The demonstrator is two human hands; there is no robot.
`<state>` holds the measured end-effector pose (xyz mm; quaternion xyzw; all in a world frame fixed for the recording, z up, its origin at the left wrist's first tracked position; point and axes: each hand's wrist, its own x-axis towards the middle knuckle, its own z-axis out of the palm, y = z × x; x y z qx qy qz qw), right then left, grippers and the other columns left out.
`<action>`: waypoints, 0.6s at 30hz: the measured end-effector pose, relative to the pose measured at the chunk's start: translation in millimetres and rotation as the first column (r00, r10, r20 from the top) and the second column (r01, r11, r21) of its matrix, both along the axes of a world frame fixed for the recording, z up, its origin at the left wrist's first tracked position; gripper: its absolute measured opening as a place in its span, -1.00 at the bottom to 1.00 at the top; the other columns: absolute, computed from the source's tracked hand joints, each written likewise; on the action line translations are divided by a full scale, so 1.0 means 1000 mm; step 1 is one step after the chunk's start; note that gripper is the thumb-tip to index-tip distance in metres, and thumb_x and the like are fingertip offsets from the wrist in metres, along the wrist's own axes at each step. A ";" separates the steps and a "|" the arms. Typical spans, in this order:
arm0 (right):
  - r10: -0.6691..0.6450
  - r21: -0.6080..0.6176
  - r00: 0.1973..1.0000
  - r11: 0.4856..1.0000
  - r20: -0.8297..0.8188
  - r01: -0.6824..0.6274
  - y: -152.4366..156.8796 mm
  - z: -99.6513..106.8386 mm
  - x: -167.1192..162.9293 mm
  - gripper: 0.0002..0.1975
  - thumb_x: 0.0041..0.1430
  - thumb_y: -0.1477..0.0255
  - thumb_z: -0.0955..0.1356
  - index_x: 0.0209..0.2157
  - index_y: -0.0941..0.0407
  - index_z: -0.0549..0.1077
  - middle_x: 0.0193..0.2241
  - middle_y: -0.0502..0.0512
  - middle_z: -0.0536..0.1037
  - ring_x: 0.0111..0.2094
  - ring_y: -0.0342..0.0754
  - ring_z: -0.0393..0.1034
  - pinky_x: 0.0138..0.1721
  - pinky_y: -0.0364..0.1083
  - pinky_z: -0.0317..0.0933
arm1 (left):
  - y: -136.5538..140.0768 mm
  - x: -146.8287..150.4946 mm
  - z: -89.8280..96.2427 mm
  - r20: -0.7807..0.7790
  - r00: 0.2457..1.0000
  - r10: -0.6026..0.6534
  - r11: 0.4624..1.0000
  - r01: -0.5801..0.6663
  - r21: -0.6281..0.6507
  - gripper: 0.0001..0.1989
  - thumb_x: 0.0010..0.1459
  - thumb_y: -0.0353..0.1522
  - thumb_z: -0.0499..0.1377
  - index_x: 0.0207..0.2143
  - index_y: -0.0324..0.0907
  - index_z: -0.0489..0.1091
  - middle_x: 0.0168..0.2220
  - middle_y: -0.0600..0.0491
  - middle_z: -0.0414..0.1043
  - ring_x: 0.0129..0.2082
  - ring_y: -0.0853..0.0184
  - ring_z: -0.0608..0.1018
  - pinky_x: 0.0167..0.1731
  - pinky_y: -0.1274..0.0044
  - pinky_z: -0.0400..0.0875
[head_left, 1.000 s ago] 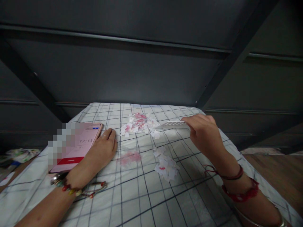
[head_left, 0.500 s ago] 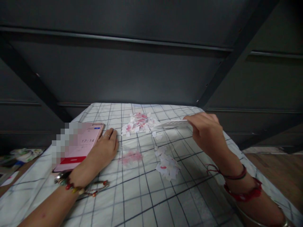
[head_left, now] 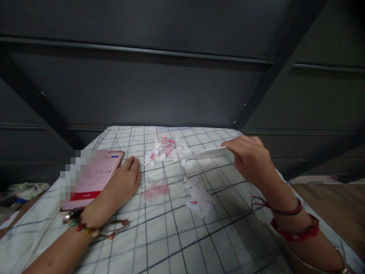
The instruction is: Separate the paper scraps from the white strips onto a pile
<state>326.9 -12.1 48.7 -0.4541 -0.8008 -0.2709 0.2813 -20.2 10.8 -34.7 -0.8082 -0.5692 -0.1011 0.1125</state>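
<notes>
Between finger and thumb, my right hand (head_left: 251, 160) grips a thin white card-like piece (head_left: 209, 152), seen nearly edge-on and held just above the cloth. Its free end points left, close to a heap of torn paper scraps (head_left: 168, 149), white with pink parts. A second cluster of white scraps (head_left: 200, 201), one with a red mark, lies nearer to me. Between the two heaps are a few small scraps (head_left: 187, 163). My left hand (head_left: 125, 180) rests flat on the cloth, fingers stretched out, against the edge of a pink phone (head_left: 107, 176).
A white cloth with dark grid lines (head_left: 159, 243) covers the table. On it is a blurry pink patch (head_left: 156, 191). Dark panels (head_left: 148, 87) with metal ribs stand right behind the far edge. Wooden floor (head_left: 327, 198) shows at the right.
The view has shifted slightly, so things on the cloth appear a little further left. The card in my right hand has tilted somewhat. My left hand stays by the phone.
</notes>
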 end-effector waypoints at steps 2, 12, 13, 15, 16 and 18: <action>-0.004 -0.012 1.000 1.000 0.006 0.004 -0.001 0.001 -0.001 -0.65 0.03 0.72 0.17 -0.32 0.11 0.48 -0.42 0.05 0.57 -0.32 -0.03 0.40 -0.24 -0.05 0.11 | 0.000 0.001 0.001 0.001 1.000 0.010 1.000 -0.010 -0.005 -0.51 0.23 -0.38 -0.20 0.06 -0.54 0.24 0.09 -0.39 0.27 0.14 0.03 0.32 0.17 0.19 0.16; -0.061 -0.067 0.997 0.996 0.057 0.065 0.002 -0.001 -0.006 -0.60 -0.05 0.74 0.16 -0.31 0.12 0.49 -0.43 0.07 0.56 -0.32 -0.02 0.37 -0.27 -0.05 0.08 | 0.001 0.000 -0.001 -0.008 1.000 0.018 1.000 -0.018 0.009 -0.49 0.22 -0.37 -0.22 0.06 -0.53 0.25 0.09 -0.39 0.28 0.13 0.01 0.33 0.14 0.14 0.19; -0.065 -0.064 0.996 0.996 0.056 0.069 0.002 -0.001 -0.007 -0.60 -0.04 0.74 0.16 -0.31 0.12 0.49 -0.43 0.07 0.57 -0.32 -0.02 0.37 -0.27 -0.05 0.08 | 0.001 0.000 -0.002 0.000 1.000 0.020 1.000 -0.020 0.013 -0.50 0.22 -0.37 -0.21 0.06 -0.51 0.26 0.09 -0.37 0.29 0.13 0.02 0.33 0.14 0.14 0.20; -0.066 -0.058 0.997 0.996 0.046 0.069 0.001 -0.001 -0.007 -0.62 -0.02 0.74 0.17 -0.31 0.12 0.49 -0.42 0.08 0.57 -0.32 -0.02 0.37 -0.27 -0.05 0.08 | 0.001 -0.001 -0.002 0.016 1.000 0.026 1.000 -0.026 0.014 -0.51 0.22 -0.37 -0.19 0.06 -0.49 0.26 0.10 -0.35 0.29 0.13 0.03 0.33 0.14 0.16 0.21; -0.065 -0.053 0.997 0.996 0.035 0.067 0.001 -0.001 -0.007 -0.62 -0.01 0.73 0.17 -0.31 0.12 0.49 -0.42 0.07 0.57 -0.32 -0.02 0.37 -0.27 -0.05 0.08 | 0.001 -0.001 -0.003 0.025 0.999 0.026 1.000 -0.026 0.014 -0.51 0.21 -0.38 -0.18 0.06 -0.49 0.27 0.10 -0.36 0.29 0.14 0.03 0.33 0.15 0.16 0.21; -0.062 -0.047 0.998 0.997 0.008 0.062 0.000 0.000 -0.006 -0.63 0.02 0.72 0.17 -0.31 0.11 0.49 -0.41 0.06 0.57 -0.32 -0.03 0.38 -0.26 -0.05 0.08 | 0.000 -0.001 -0.002 0.044 0.999 0.020 1.000 -0.020 0.014 -0.51 0.21 -0.38 -0.18 0.06 -0.49 0.27 0.10 -0.36 0.29 0.14 0.02 0.32 0.14 0.14 0.20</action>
